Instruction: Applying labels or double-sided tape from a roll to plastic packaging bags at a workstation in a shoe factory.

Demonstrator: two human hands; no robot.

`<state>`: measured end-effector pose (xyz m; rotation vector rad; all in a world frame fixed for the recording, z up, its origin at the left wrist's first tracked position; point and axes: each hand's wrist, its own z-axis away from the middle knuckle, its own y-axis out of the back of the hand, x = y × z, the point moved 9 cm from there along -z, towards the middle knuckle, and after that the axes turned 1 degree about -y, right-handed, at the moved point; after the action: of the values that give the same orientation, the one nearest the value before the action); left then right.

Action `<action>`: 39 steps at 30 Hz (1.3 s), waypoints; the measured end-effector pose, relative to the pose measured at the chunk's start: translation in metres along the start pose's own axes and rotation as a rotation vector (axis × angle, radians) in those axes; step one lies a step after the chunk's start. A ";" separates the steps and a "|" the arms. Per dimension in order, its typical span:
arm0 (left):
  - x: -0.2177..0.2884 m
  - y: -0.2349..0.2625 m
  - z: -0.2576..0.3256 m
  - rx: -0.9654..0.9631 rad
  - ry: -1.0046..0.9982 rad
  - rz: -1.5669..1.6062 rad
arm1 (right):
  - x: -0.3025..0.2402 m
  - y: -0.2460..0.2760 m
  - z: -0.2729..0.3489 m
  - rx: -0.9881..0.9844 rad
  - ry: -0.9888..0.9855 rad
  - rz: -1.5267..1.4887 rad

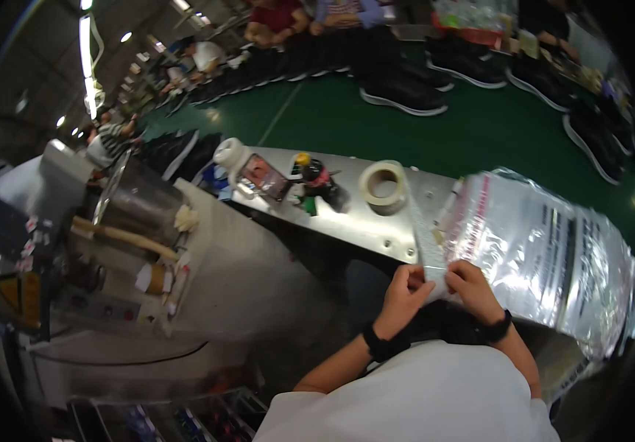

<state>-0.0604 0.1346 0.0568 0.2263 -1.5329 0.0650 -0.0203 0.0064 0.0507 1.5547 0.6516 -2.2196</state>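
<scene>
Both my hands meet in front of my body at the near edge of a metal ledge. Between them is the lower end of a pale, whitish strip (429,250), which runs up along the ledge toward a roll of cream-coloured tape (383,188). Whether the strip comes off that roll I cannot tell. My left hand (406,298) pinches the strip's end from the left. On the other side, my right hand (474,291) is closed at the strip's right edge, its fingertips close to the left ones. Each wrist wears a black band.
Stacked clear plastic bags (531,243) cover the ledge at right. A white-capped jar (258,173) and a yellow-capped dark bottle (317,177) stand left of the roll. Black shoes (402,92) line the green conveyor belt (310,118). A machine with a wooden-handled brush (126,239) is at left; people sit beyond.
</scene>
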 end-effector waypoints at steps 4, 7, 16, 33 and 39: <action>0.072 0.007 0.008 0.198 -0.491 -0.434 | -0.018 0.009 0.008 0.208 0.205 0.379; 0.046 -0.013 -0.001 0.007 -0.368 -0.340 | -0.028 0.000 0.001 0.268 0.316 0.375; -0.028 -0.017 -0.026 -0.055 0.253 0.570 | -0.051 -0.004 0.008 0.508 0.544 0.706; 0.020 -0.088 -0.006 -0.463 -0.407 -0.544 | -0.039 0.070 0.029 0.901 0.407 1.389; 0.022 -0.091 -0.005 -0.534 -0.384 -0.667 | -0.021 0.104 0.041 0.847 0.376 1.074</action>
<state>-0.0378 0.0445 0.0692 0.3205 -1.7182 -0.9501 0.0096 -0.1019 0.0653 1.9804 -1.0002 -1.3564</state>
